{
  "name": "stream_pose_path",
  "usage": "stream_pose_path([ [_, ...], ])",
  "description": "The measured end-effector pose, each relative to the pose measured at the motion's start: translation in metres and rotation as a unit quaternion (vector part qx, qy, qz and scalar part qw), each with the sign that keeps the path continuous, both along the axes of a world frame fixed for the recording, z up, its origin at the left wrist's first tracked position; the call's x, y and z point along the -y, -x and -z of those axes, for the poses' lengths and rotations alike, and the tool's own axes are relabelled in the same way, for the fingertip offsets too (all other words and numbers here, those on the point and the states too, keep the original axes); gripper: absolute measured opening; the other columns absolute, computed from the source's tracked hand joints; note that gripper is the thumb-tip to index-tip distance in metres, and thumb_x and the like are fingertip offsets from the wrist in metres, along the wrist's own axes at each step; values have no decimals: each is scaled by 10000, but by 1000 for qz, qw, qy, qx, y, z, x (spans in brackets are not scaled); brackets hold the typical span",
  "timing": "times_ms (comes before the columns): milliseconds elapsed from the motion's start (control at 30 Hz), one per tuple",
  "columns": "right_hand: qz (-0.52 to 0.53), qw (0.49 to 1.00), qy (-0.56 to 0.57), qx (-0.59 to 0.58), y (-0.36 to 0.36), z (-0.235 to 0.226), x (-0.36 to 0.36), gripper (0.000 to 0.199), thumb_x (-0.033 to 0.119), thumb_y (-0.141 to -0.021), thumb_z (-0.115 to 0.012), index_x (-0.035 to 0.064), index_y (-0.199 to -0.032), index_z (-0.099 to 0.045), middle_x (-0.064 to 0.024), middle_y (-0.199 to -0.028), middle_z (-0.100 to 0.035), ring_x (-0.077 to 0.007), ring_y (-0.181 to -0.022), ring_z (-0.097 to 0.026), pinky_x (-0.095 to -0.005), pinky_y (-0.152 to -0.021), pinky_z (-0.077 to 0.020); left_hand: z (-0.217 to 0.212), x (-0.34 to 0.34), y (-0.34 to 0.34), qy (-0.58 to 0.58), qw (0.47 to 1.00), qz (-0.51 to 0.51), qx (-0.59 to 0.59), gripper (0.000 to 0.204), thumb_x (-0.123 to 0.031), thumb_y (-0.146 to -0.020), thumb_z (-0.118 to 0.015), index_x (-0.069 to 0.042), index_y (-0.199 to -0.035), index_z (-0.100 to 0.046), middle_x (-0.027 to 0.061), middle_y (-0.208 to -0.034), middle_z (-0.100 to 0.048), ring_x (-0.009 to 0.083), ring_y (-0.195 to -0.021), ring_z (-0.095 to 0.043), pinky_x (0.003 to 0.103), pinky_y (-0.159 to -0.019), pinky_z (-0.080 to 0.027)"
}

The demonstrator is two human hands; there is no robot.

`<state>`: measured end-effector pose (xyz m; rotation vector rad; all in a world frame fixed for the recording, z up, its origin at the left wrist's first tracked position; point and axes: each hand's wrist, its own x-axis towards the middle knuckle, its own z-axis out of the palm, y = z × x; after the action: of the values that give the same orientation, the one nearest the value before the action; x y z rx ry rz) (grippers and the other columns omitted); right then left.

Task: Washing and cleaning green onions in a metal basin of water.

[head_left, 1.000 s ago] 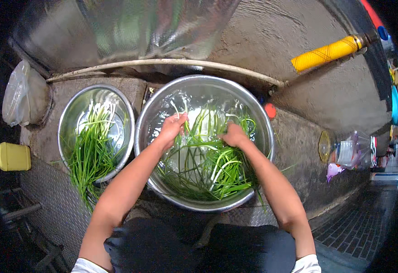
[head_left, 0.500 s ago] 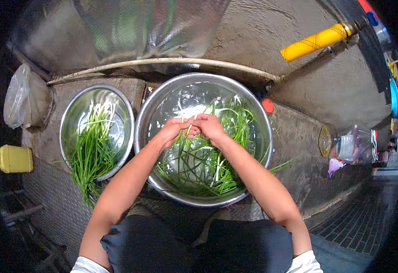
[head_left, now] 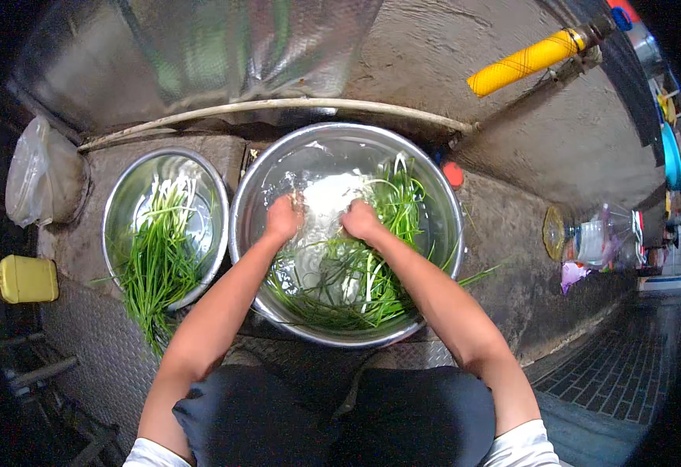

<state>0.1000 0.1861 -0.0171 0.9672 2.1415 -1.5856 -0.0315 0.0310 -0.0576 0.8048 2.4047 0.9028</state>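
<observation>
A large round metal basin [head_left: 458, 233] of water stands in front of me, with long green scallions [head_left: 391, 300] lying along its right side and near edge. My left hand [head_left: 284, 216] dips into the water left of the middle. Across a bright patch of glare, my right hand [head_left: 362, 219] is in the water too, beside the scallions. Ripples and glare hide the fingers of both hands, so whether they hold anything does not show. To the left is a smaller metal basin [head_left: 107, 226] with a bundle of scallions [head_left: 161, 257], white ends at the far side, green tips over the near rim.
A pale hose [head_left: 294, 103] curves behind the basins. A plastic-bagged container [head_left: 45, 171] and a yellow jerrycan [head_left: 28, 279] stand at far left. A red object [head_left: 452, 173] sits by the big basin. Clear plastic bottles [head_left: 605, 237] lie right; a yellow-wrapped pipe [head_left: 525, 62] juts out above.
My hands were together above the water, fingers pinched on scallion strands. They have moved apart and down into the water, and its surface is now stirred up.
</observation>
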Motion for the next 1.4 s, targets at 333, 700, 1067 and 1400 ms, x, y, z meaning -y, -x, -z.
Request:
stream_pose_path([
  [333, 181, 969, 98, -138, -2, -13, -2, 232, 208, -905, -623, 17, -1019, -557, -108, -863, -657, -145, -692, -615, -270, -529, -512, -55, -8, -23, -128, 825, 45, 548, 463, -424, -999, -404, -41, -1174, -595, 79, -1094, -642, 167, -986, -598, 330, -903, -470],
  [700, 224, 941, 195, -165, 6, -21, 9, 232, 70, -860, -637, -30, -1059, -575, -77, -775, -633, -149, -626, -581, -283, -533, -464, -40, -2, -24, -134, 767, 122, 615, 323, -282, -965, -538, -1, -1118, -585, 46, -865, -616, 131, -791, -559, 283, -740, -474],
  [1067, 180, 974, -102, -87, 2, 1, -3, 178, 168, -843, -657, 9, -763, -655, -87, -615, -623, -154, -512, -563, -333, -493, -457, -33, -2, -25, -55, 803, 181, 565, 275, -282, -947, -574, -60, -1096, -638, 2, -831, -579, 99, -700, -486, 283, -632, -449],
  [1400, 246, 953, 156, -78, -7, 0, -24, 213, 162, -922, -590, -49, -896, -609, -153, -780, -674, -166, -582, -605, -279, -423, -447, -23, -4, -28, -188, 870, 105, 443, 207, -30, -873, -612, -8, -1076, -575, 46, -918, -626, 139, -846, -603, 293, -724, -490],
])
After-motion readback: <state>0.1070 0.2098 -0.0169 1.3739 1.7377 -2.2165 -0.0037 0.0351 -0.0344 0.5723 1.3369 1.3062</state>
